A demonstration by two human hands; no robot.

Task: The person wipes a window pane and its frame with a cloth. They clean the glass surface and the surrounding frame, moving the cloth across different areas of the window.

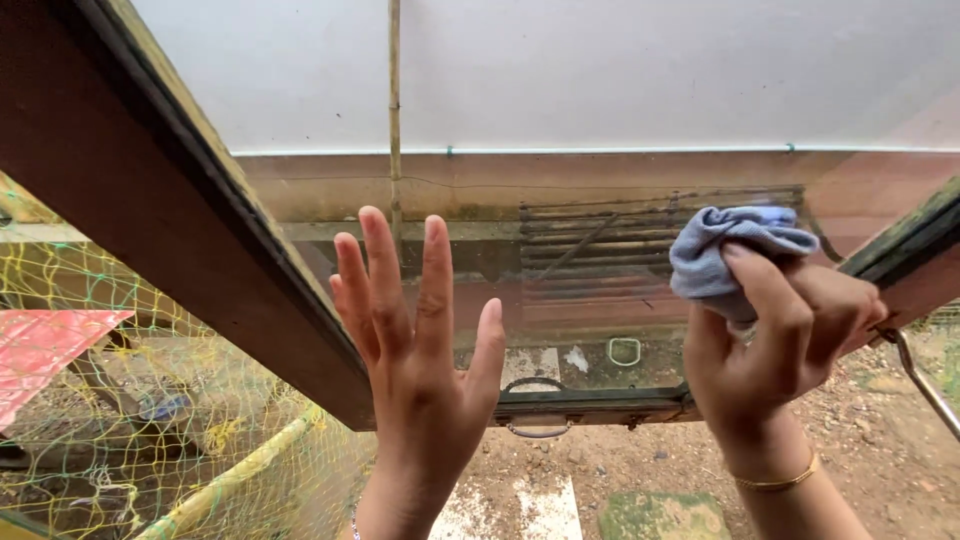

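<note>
Hands up against an open window pane (600, 120), seen from just behind them. Left hand (420, 350) fully open, fingers (436, 280) straight and spread a little, thumb out to the side, palm facing the glass; looks pressed flat on it, but actual contact cannot be told from this angle. It holds nothing. Right hand (780, 330) closed round a bunched blue-grey cloth (735, 250), fingers curled over it, index finger lying across the front, cloth sticking out above the knuckles and held against the glass near the right frame edge. Thin gold bangle (775, 484) on the right wrist, a fine bracelet just visible at the left wrist. Dark wooden window frame (170, 240) runs diagonally from top left down to the bottom rail, which sits between the two hands with a small metal ring handle (535, 432) under it. Metal stay rod (925, 380) just right of the right hand. Glass reflects a wall and slatted vent. Yellow netting (130, 430) lower left, with a red sheet (45, 345) behind it. Bare dirt ground (640, 460) below.
</note>
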